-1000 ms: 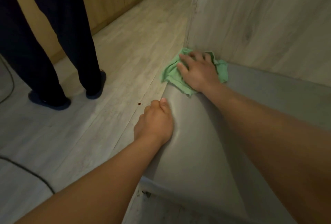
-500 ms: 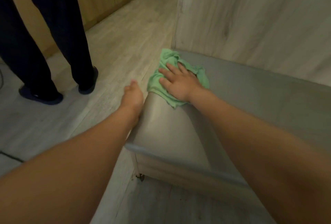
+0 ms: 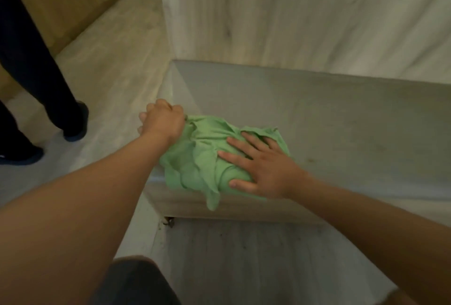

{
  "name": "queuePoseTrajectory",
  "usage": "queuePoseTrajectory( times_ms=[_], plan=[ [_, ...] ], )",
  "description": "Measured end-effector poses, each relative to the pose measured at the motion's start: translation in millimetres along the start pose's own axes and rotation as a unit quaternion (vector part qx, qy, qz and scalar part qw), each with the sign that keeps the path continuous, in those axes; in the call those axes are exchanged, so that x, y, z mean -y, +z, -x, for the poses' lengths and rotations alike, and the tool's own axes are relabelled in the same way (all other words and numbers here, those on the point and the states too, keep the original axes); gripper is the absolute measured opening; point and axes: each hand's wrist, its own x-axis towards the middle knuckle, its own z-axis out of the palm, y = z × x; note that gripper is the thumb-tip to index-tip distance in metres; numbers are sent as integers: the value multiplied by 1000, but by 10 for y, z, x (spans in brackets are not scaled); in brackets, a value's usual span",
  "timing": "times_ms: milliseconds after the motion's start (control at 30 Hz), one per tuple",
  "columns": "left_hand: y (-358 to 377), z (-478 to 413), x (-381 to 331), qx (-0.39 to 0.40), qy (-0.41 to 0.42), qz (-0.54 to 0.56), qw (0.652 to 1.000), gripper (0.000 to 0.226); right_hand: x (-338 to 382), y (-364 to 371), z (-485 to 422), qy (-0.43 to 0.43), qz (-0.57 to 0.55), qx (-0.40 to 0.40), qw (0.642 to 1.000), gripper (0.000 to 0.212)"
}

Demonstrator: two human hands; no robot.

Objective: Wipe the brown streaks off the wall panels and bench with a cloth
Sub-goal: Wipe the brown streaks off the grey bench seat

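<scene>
Bunched green cloth (image 3: 205, 158) sits on worktop (image 3: 341, 121) near-left corner, one flap hanging over near edge. Right hand (image 3: 266, 170) presses flat on it, fingers (image 3: 234, 142) spread straight. Left hand (image 3: 163, 121) clenched, gripping cloth's far-left end. Wall panel (image 3: 292, 12) behind. Another person's dark legs (image 3: 36, 73) far left.

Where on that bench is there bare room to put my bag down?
Bare: the bench from the cloth back to the wall panel, and all of it right of the right hand. Crowded: the near left corner, with the cloth and left hand.
</scene>
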Motion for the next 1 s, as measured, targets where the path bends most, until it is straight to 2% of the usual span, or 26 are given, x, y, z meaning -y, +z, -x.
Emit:
queuePoseTrajectory(
  times_ms=[100,200,233,300,367,433,567,733,833,933,967,1000],
  plan=[
    [181,143,-378,38,66,-49,996,44,-222,57,448,52,33,-28,998,76],
    [350,195,-670,63,113,-74,989,44,-154,-2,423,77,-3,-128,989,67],
    [393,212,-745,67,125,-83,986,43,-107,-21,310,82,-30,-138,987,64],
    [511,235,-889,65,138,-99,983,42,-48,-3,115,92,-82,-90,988,62],
    [606,249,-988,71,140,-112,981,44,-159,82,91,87,-80,-47,992,64],
    [714,219,-1057,76,143,-127,979,44,-454,138,274,105,-63,-43,992,67],
    [850,27,-1160,79,153,-144,975,41,-1021,128,550,208,-75,-7,975,72],
    [866,-316,-1306,73,159,-163,971,38,-1327,63,-154,247,-112,7,963,76],
    [755,-511,-1380,143,161,-234,948,64,-1664,32,-686,276,-110,4,955,81],
    [689,-773,-1345,223,184,-434,853,112,-1992,31,-1090,310,-114,-5,944,86],
    [666,-816,-1317,244,180,-466,831,123,-2069,31,-1141,325,-116,-9,939,87],
    [670,-933,-1278,258,174,-472,825,129,-2170,44,-1283,337,-119,-13,934,88]
  ],
)
